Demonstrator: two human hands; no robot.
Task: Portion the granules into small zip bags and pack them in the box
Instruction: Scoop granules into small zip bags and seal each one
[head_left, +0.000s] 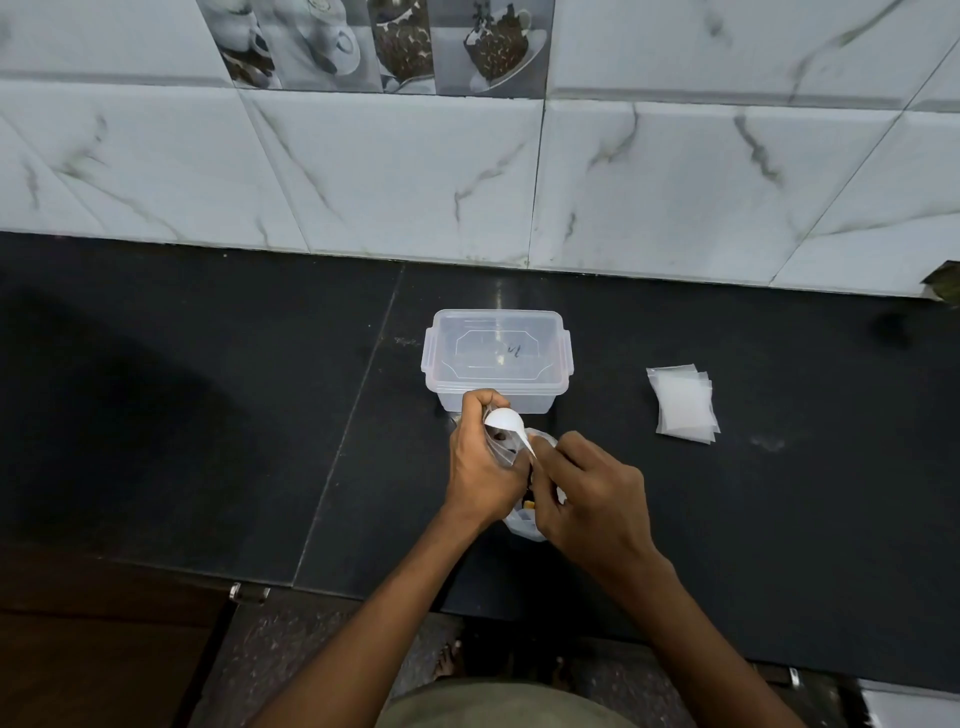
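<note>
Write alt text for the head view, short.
Over a dark counter, the left hand holds a small clear bag while the right hand tips a white spoon at its mouth. A lidded clear plastic box sits behind; a stack of empty zip bags lies right.

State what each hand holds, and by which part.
The left hand grips a small zip bag near its open top. The right hand pinches the white spoon by its handle end.

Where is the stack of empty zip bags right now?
In the head view, the stack of empty zip bags lies flat on the dark counter, right of the clear plastic box and apart from it, beyond the right hand.
</note>
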